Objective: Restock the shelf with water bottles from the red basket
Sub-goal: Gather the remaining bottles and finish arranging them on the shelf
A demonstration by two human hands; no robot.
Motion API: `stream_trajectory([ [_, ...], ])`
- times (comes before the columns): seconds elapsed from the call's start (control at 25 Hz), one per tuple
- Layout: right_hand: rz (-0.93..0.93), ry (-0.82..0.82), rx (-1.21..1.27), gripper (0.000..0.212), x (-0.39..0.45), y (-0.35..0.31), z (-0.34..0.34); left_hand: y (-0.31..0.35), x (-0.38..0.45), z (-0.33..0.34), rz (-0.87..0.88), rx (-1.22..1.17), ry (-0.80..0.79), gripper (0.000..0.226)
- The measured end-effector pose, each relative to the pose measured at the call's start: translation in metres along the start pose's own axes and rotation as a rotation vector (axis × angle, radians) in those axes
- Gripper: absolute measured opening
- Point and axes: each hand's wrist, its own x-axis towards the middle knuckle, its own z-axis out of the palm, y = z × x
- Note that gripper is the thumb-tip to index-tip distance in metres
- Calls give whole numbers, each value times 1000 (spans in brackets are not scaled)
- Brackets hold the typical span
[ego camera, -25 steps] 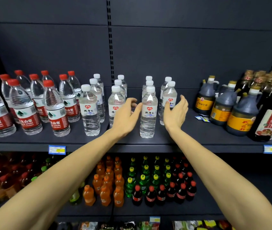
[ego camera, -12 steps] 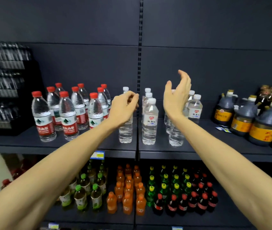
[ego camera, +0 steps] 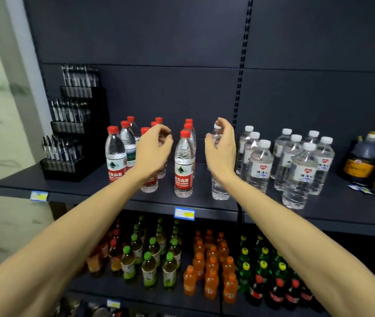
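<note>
Nearest the camera, my two bare forearms stretch forward and up from the bottom corners toward the shelf (ego camera: 207,202). Beneath them, on the lower shelf, I see rows of green-capped tea bottles (ego camera: 149,268), orange soda bottles (ego camera: 211,271) and dark green bottles (ego camera: 246,275). A blue and yellow price tag (ego camera: 184,213) sits on the upper shelf's front edge, between my arms.

My left hand (ego camera: 153,151) hangs loosely curled, fingers bent and not closed on anything, in front of the red-capped water bottles (ego camera: 183,164); one bottle stands partly hidden behind it. My right hand (ego camera: 222,149) is cupped around the upper part of a white-capped water bottle (ego camera: 219,191), fingers curling over near its cap; the bottle stands upright on the shelf, just right of the red-capped group. I cannot tell how firm the grip is.

To the right, past the shelf's upright seam, more white-capped water bottles (ego camera: 300,172) stand in a cluster, and beyond those sit dark soy sauce jugs (ego camera: 360,163) at the far right. At the shelf's left end a black tiered display of pens (ego camera: 72,133) rises against the dark back panel (ego camera: 159,42). No red basket is in view.
</note>
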Motion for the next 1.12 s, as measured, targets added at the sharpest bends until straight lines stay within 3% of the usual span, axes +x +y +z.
stream_trajectory([
  [0.24,165,-192,-184,74,-35,20,47,-55,-24,-21,-63,19,1,22],
  [0.52,390,-303,-264,106,-62,52,71,-101,-40,-5,-225,124,-81,70],
  [0.72,409,-319,-242,78,-68,72,76,-129,-35,8,-330,82,-177,90],
  [0.88,382,-336,-232,62,-70,76,70,-135,-36,17,-367,99,-194,67],
  [1.12,357,-321,-227,58,-74,74,67,-137,-42,18,-302,170,-158,58],
])
